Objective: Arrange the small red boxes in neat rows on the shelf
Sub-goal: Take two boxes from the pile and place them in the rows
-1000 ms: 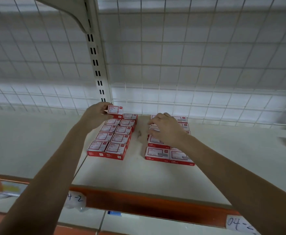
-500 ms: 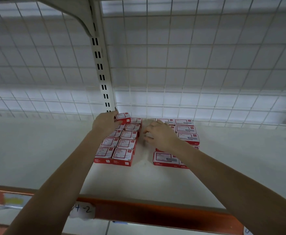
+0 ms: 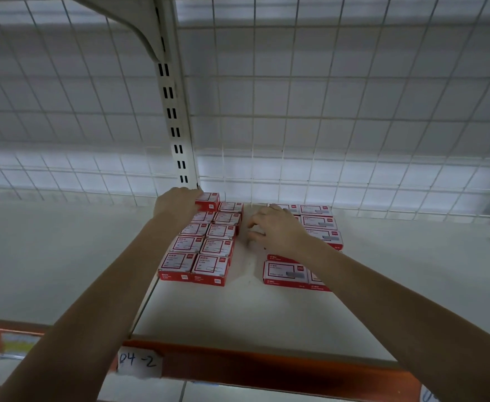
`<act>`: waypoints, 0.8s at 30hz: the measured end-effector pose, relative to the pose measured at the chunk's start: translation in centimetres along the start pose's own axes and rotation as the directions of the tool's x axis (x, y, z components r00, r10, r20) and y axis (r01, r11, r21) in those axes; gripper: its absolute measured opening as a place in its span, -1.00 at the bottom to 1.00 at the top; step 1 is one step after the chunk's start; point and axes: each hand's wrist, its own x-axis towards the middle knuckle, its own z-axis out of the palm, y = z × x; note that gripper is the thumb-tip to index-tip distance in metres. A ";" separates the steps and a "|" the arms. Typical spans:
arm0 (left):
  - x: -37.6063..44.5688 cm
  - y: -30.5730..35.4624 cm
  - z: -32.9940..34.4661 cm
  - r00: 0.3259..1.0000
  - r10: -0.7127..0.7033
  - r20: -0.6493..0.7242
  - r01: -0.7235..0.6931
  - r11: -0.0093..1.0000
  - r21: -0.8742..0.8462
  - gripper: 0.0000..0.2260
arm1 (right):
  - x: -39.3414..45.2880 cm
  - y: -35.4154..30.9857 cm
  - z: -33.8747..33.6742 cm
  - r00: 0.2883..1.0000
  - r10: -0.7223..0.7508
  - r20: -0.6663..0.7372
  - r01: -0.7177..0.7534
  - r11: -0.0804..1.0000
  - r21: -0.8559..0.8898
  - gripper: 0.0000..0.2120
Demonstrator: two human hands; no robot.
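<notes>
With the left hand [image 3: 180, 203] gripping the small red cardboard box [image 3: 209, 200] at the rear of the left block on the white shelf [image 3: 238, 314], seat it flush against its neighbours; the right hand [image 3: 278, 230] hovers empty, loosely curled.

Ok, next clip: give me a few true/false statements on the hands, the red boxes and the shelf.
1. The left hand holds a red box at the back of the left group. True.
2. The right hand grips a box lifted high off the shelf. False: it hovers low over the right group, fingers loosely curled, nothing visibly held.
3. The boxes form two groups with a gap between. True.
4. The shelf's front edge is blue. False: it is orange.
</notes>
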 end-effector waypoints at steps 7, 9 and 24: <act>-1.6 3.4 -2.4 0.992 0.051 -0.115 -0.029 0.982 0.189 -0.58 | -0.6 2.5 -2.0 0.986 -0.167 -0.030 0.163 0.982 -0.091 -0.62; -2.0 6.8 -3.2 0.982 0.168 -0.088 -0.151 0.973 0.173 -0.55 | -1.6 4.4 -2.9 0.990 -0.134 -0.034 0.128 0.981 -0.147 -0.61; -4.6 39.9 -4.6 0.660 0.751 0.032 -0.751 0.660 -0.020 -0.41 | -25.9 24.4 -7.1 0.791 0.609 -0.052 -0.607 0.772 -0.192 -0.55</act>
